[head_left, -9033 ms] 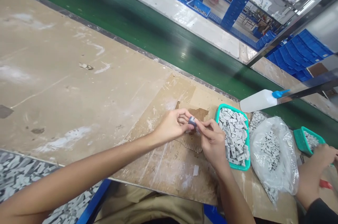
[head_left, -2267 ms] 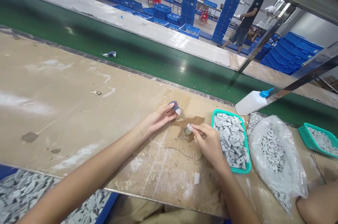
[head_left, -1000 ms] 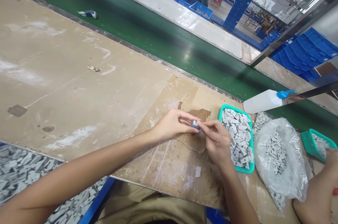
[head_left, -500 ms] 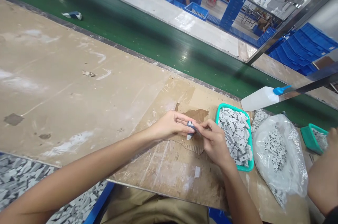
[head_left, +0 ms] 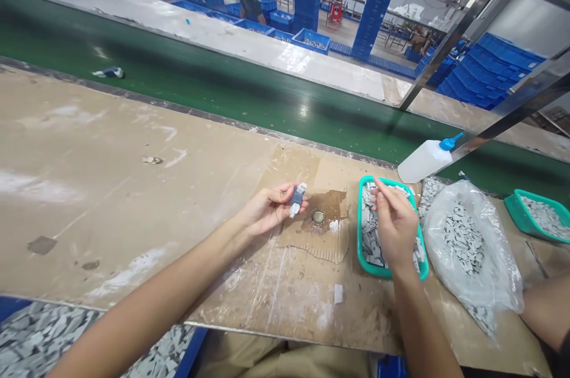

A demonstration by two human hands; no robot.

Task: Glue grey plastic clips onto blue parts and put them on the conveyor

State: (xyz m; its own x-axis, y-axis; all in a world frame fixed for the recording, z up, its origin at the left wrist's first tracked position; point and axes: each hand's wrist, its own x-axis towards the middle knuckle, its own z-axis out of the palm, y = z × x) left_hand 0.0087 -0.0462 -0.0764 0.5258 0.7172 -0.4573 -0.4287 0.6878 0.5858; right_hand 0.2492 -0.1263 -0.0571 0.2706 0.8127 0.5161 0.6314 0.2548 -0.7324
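In the head view my left hand (head_left: 272,210) pinches a small dark blue-grey piece with light grey ends (head_left: 297,199) above the cardboard-topped bench. My right hand (head_left: 395,225) hovers over a teal basket (head_left: 361,252) of loose grey and white plastic pieces (head_left: 373,241). Its index finger is stretched out and nothing shows between the fingers. Between the hands, a small round dish (head_left: 317,216) sits on a stained cardboard patch (head_left: 332,200). A small white bit (head_left: 334,225) lies beside the dish.
Right of the basket lie a clear plastic bag of pieces (head_left: 499,265) and another teal basket (head_left: 511,212). A white bottle with blue nozzle (head_left: 423,162) stands behind. A green conveyor belt (head_left: 214,93) runs beyond the bench. Someone's arm (head_left: 550,307) reaches in at right.
My right hand has let go of the piece and moved right, over the teal basket. My left hand has shifted left with the piece, uncovering the round dish. The view has tilted up.
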